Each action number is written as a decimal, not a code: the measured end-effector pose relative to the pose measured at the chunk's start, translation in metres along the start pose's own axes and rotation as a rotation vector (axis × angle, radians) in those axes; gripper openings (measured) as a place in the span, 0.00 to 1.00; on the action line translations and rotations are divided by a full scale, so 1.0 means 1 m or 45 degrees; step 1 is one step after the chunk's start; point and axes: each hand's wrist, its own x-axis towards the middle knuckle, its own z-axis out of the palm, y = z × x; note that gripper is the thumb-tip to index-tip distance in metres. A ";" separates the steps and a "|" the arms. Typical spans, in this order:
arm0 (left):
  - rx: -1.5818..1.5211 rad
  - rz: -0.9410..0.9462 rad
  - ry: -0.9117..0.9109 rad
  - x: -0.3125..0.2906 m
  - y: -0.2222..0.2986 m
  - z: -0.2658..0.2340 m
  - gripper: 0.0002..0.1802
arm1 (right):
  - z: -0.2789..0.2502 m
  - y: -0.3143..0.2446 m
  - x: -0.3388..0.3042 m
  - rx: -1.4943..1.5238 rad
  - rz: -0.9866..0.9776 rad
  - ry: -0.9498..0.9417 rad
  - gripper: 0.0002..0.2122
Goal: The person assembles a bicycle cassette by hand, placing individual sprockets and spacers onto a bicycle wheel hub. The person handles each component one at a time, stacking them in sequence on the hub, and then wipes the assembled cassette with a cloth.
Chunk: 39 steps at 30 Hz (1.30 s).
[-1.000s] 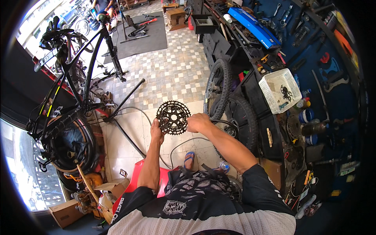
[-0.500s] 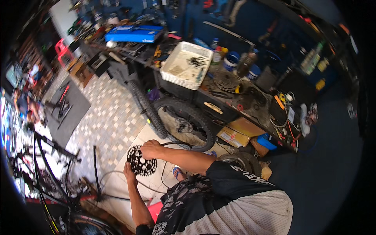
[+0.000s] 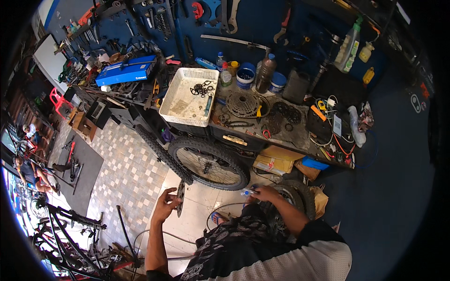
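1. While the left hand (image 3: 165, 206) is holding the black cassette (image 3: 181, 199) nearly edge-on, its fingers are resting bent and slightly spread against one face.
2. Cassette is hanging over the pale floor tiles (image 3: 199, 199), appearing just beside the lower end of the leaning tyre (image 3: 161, 152) from where I'm standing.
3. Right hand (image 3: 265, 193) is hovering low, palm down, by a small clear-and-blue object (image 3: 247, 192). Can't tell if the fingers are gripping or just overlapping it.
4. Spoked wheel (image 3: 206, 167) is leaning under the workbench (image 3: 300, 136), near both hands.
5. White tray (image 3: 185, 119) is sitting at the bench edge, holding dark chain pieces (image 3: 201, 87).
6. Writing: blue box (image 3: 124, 71) is showing white lettering on its front. Green-topped bottle (image 3: 348, 49) is carrying a pale label, print too small from here. Yellowish carton (image 3: 272, 163) under the bench is wearing a light label, unreadable.
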 end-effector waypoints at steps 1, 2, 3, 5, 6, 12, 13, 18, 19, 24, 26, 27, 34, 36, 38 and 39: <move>0.095 0.057 -0.045 0.004 0.016 0.006 0.32 | 0.002 0.017 -0.013 0.022 0.055 0.033 0.23; 0.038 0.070 -0.115 0.009 0.033 0.011 0.32 | 0.004 0.029 -0.022 0.046 0.078 0.053 0.25; -0.004 0.108 -0.184 0.012 0.050 0.016 0.33 | 0.008 0.038 -0.030 0.055 0.147 0.053 0.27; -0.055 0.189 -0.297 0.019 0.084 0.024 0.34 | 0.015 0.051 -0.044 0.205 0.144 0.163 0.26; -0.066 0.234 -0.340 0.022 0.103 0.027 0.34 | 0.018 0.055 -0.048 0.258 0.213 0.179 0.26; 0.409 0.646 -0.248 0.036 0.225 0.043 0.37 | 0.022 0.067 -0.054 0.339 0.123 0.279 0.23; 0.529 0.793 -0.186 0.044 0.243 0.045 0.35 | 0.020 0.068 -0.052 0.360 0.111 0.285 0.23; 1.206 1.074 0.014 0.151 0.296 0.056 0.34 | 0.003 0.076 -0.047 0.540 0.107 0.373 0.21; 1.315 1.045 0.045 0.178 0.298 0.059 0.34 | -0.002 0.079 -0.046 0.517 0.066 0.427 0.21; 1.736 0.904 0.176 0.303 0.271 0.064 0.34 | -0.027 0.105 -0.057 0.582 0.318 0.473 0.23; 1.874 0.768 0.166 0.341 0.255 0.059 0.34 | -0.031 0.117 -0.062 0.621 0.389 0.539 0.24; 1.934 0.788 0.194 0.356 0.247 0.055 0.34 | -0.033 0.123 -0.064 0.621 0.533 0.497 0.25; 2.022 0.717 0.301 0.397 0.202 0.039 0.32 | -0.039 0.157 -0.073 0.565 0.271 0.660 0.24; 2.014 0.722 0.322 0.397 0.195 0.037 0.33 | -0.046 0.158 -0.068 0.666 0.255 0.587 0.23; 2.007 0.711 0.336 0.396 0.193 0.038 0.34 | -0.056 0.153 -0.063 0.651 0.220 0.568 0.23; 2.003 0.685 0.348 0.394 0.195 0.039 0.35 | -0.062 0.149 -0.060 0.660 0.258 0.532 0.23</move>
